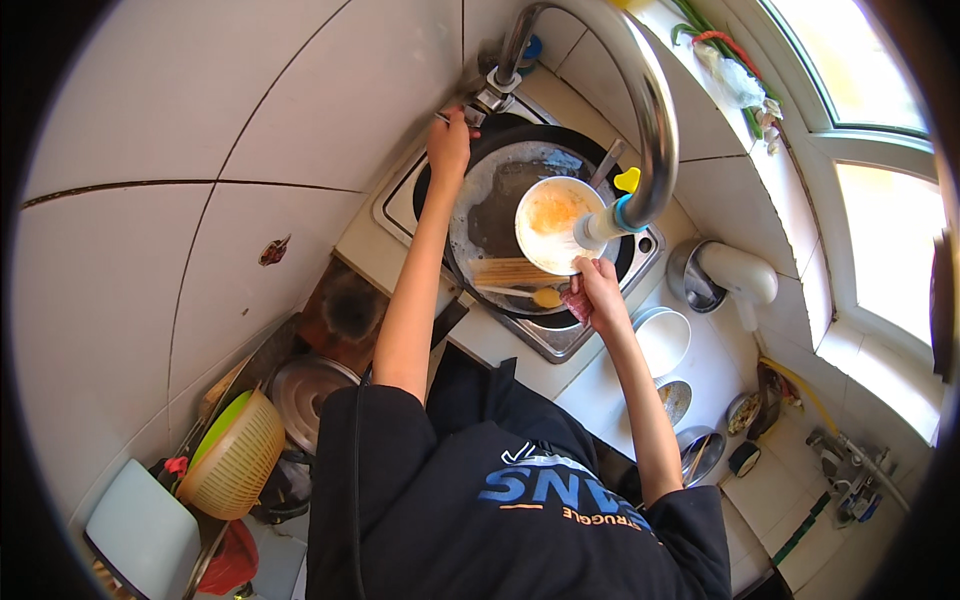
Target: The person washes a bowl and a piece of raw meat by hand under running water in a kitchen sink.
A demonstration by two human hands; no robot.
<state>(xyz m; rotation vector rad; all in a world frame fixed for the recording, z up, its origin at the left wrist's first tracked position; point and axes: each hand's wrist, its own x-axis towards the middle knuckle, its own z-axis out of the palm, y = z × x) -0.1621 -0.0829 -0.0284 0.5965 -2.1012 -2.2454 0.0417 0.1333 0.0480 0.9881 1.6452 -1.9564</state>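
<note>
My left hand [450, 144] is at the base of the chrome faucet [651, 105], its fingers closed around the lever. With my right hand [600, 292] I grip the near rim of a white bowl [551, 206], a pinkish-red cloth [576, 304] bunched under my fingers. Orange residue coats the bowl's inside, and the spout's nozzle [596, 227] hangs over it. Below the bowl, a large dark wok [455, 259] with cloudy, sudsy water sits over the sink. Several wooden chopsticks [510, 271], a spoon with a yellowish bowl [546, 298] and a metal-handled utensil [609, 161] lie in the wok.
White bowls [664, 341] and a metal bowl with chopsticks [701, 457] stand on the right counter. A yellow plastic colander [236, 457] and a metal lid [307, 397] are at left. Scallions [724, 52] lie on the windowsill; the faucet arches over the sink.
</note>
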